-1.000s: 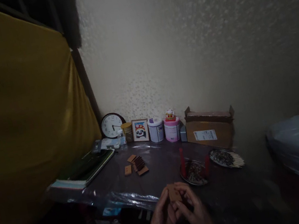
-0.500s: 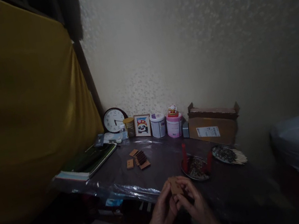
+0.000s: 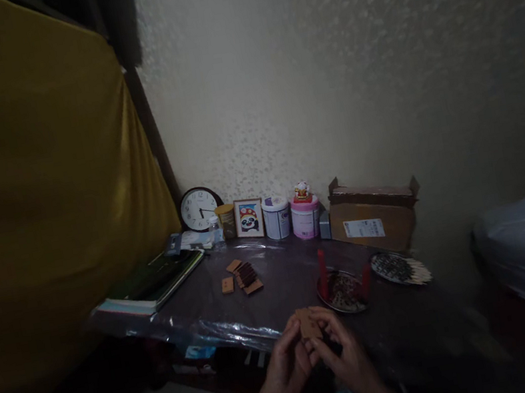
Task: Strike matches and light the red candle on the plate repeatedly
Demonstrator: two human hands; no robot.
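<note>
Between my two hands is a small brown cardboard piece [image 3: 309, 324], flat and rectangular, with dark reddish marks on its face; it looks like a matchbox. My left hand [image 3: 288, 363] grips its left side, fingers curled behind it. From the right, my right hand [image 3: 341, 352] holds it with the thumb at its lower edge and the fingers over its top. Both hands are at the front edge of the table. Several similar brown pieces [image 3: 228, 285] lie further back to the left, some around a dark-striped stack [image 3: 246, 274].
A round dish [image 3: 345, 298] with two red candles [image 3: 323, 274] stands beyond my right hand. Right of it is a plate of dark-tipped sticks [image 3: 401, 268]. A clock [image 3: 200, 209], a framed panda picture [image 3: 249, 218], tins [image 3: 277, 218] and a cardboard box [image 3: 372, 214] line the wall.
The view has shifted very slightly. My hands keep nearly the same place and grip, and the brown piece is tilted a little differently.
</note>
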